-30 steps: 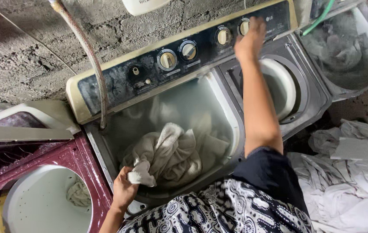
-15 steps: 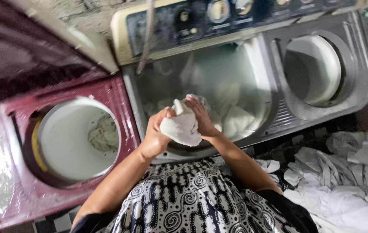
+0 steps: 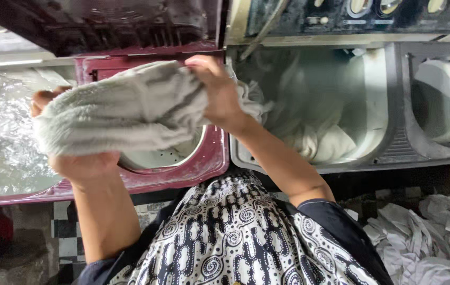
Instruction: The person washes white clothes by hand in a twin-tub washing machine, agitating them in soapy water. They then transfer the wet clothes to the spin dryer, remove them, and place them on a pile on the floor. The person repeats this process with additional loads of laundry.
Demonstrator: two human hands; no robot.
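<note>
both hands (image 3: pixel 85 163) (image 3: pixel 219 95) gripping grey towel (image 3: pixel 124 108), above maroon washer (image 3: pixel 204 163)

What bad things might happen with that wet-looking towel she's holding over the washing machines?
The grey towel is held up between the left hand and the right hand, above the maroon machine. If the grip slips, it may drop onto the tiled floor instead of into the tub. It may also drip onto the patterned dress. The hanging hose is close to the right hand and might get snagged.
</note>
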